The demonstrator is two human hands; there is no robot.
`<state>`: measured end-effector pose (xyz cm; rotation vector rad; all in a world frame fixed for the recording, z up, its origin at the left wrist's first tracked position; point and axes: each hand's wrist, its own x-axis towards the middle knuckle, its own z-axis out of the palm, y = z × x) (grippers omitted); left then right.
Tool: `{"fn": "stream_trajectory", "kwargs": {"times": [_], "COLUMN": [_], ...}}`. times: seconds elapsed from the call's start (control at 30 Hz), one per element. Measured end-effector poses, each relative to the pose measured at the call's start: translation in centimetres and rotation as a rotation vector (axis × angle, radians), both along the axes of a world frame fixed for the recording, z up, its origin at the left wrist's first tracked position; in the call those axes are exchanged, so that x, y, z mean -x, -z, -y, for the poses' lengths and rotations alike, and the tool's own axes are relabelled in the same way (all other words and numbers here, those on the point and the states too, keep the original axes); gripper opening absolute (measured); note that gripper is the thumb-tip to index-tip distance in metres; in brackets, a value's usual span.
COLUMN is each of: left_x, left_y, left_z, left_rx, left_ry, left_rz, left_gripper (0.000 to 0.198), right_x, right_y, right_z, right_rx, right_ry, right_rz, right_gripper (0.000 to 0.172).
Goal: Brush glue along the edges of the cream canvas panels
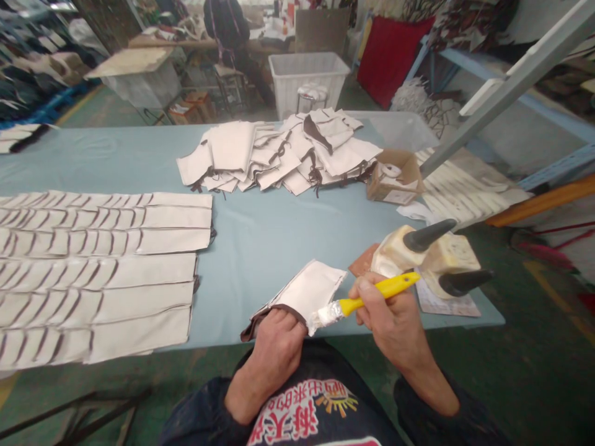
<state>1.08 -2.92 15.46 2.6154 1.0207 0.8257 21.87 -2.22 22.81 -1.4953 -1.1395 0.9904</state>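
Note:
A paintbrush with a yellow handle (381, 292) is held in my right hand (388, 322), thumb and fingers closed round the handle. Its pale, coated bristles touch the lower right edge of a cream fabric piece (307, 288). That piece lies slanted at the table's front edge, with dark brown trim along its near side. My left hand (276, 344) is closed on the brown-trimmed end, and its fingertips are partly hidden by the fabric. Just beyond my right hand stand two whitish glue-stained bottles (449, 260) with dark cone-shaped nozzles.
Overlapping rows of cream pieces (153, 272) cover the left of the blue-green table (279, 229). A loose heap of similar pieces (279, 155) lies at the back, beside a small cardboard box (395, 179). A grey metal post (502, 93) slants up at right. Another person (227, 31) is across the room.

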Motion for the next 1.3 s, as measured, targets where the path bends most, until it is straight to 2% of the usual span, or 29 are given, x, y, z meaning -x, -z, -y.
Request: {"fn": "stream_trajectory", "kwargs": {"times": [0.1, 0.27, 0.37, 0.47, 0.57, 0.7, 0.83, 0.87, 1.0, 1.07, 1.17, 1.3], "left_x": [0.0, 0.0, 0.0, 0.2, 0.8, 1.8, 2.0, 1.8, 1.2, 1.0, 0.8, 0.6], "left_y": [0.3, 0.9, 1.1, 1.0, 0.4, -0.9, -1.9, -2.1, -2.9, -3.4, -4.1, -4.4], "left_z": [0.3, 0.7, 0.9, 0.8, 0.3, -0.8, -1.9, -2.1, -2.4, -2.5, -2.7, -3.0], "left_rx": [0.000, 0.033, 0.045, 0.091, 0.305, 0.778, 1.184, 1.266, 1.459, 1.524, 1.580, 1.605], "left_ry": [-0.011, -0.023, -0.036, -0.061, -0.141, -0.334, -0.324, -0.309, -0.295, -0.300, -0.333, -0.395], "left_rz": [-0.013, -0.051, -0.040, 0.025, 0.172, 0.427, 0.787, 0.870, 1.062, 1.103, 1.139, 1.185], "left_gripper": [0.025, 0.024, 0.025, 0.027, 0.027, 0.028, 0.009, 0.015, 0.033, 0.035, 0.036, 0.039], "right_x": [0.2, 0.0, -0.6, -1.5, -2.2, -1.7, 0.1, 0.6, 1.9, 2.3, 2.4, 1.6], "right_y": [0.1, 1.0, 0.7, -0.4, -0.9, 0.1, 1.3, 1.5, 2.4, 2.8, 3.3, 2.7], "right_z": [-0.8, -2.7, -3.3, -3.0, -1.9, -1.0, -1.1, -1.1, -1.3, -1.5, -2.0, -2.5], "right_rx": [0.027, 0.015, 0.033, 0.003, -0.040, -0.159, -0.299, -0.331, -0.403, -0.438, -0.595, -0.760], "right_ry": [-0.080, -0.101, -0.075, -0.036, -0.005, 0.092, 0.138, 0.129, 0.015, -0.078, -0.213, -0.223], "right_rz": [0.203, 0.490, 0.584, 0.544, 0.347, 0.057, -0.064, -0.073, 0.002, 0.146, 0.377, 0.495], "right_gripper": [0.040, 0.044, 0.044, 0.043, 0.042, 0.038, 0.034, 0.033, 0.031, 0.031, 0.026, 0.019]}}
